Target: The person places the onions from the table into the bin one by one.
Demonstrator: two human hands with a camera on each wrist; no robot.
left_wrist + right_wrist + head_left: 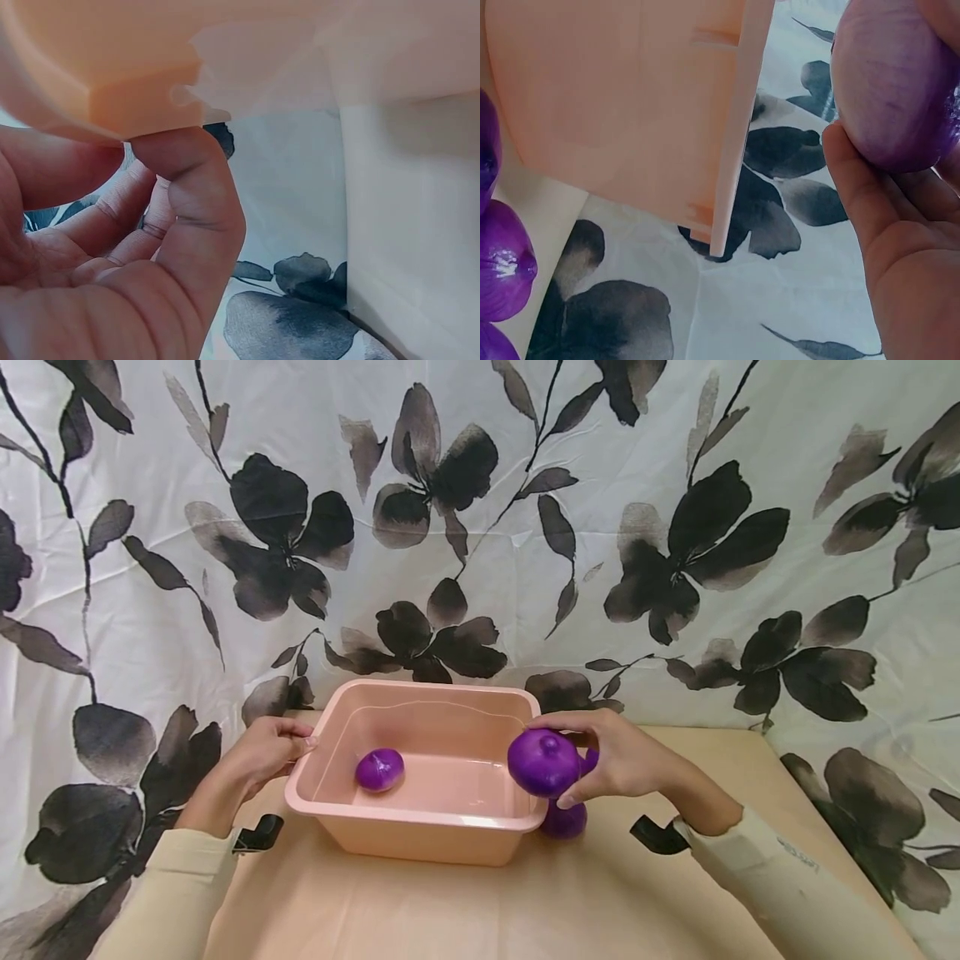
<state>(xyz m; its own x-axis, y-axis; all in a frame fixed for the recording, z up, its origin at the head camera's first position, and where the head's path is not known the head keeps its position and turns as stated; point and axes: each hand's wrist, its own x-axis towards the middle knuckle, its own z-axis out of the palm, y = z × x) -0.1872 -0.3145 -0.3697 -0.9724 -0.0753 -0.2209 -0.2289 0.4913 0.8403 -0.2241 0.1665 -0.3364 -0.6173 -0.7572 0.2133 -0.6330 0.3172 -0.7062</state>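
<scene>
A pink plastic tub stands on the table, with one purple onion lying inside at its left. At the tub's left end my left hand pinches the rim between thumb and curled index finger; the left wrist view shows that rim close up. My right hand grips another onion at the tub's right rim, above the rim's height. The same held onion fills the upper right of the right wrist view. Below it, outside the tub, an onion is partly hidden.
Several glossy onions show at the left edge of the right wrist view, beside the tub's outer wall. The beige tabletop extends in front of the tub. A white cloth with dark flowers hangs behind.
</scene>
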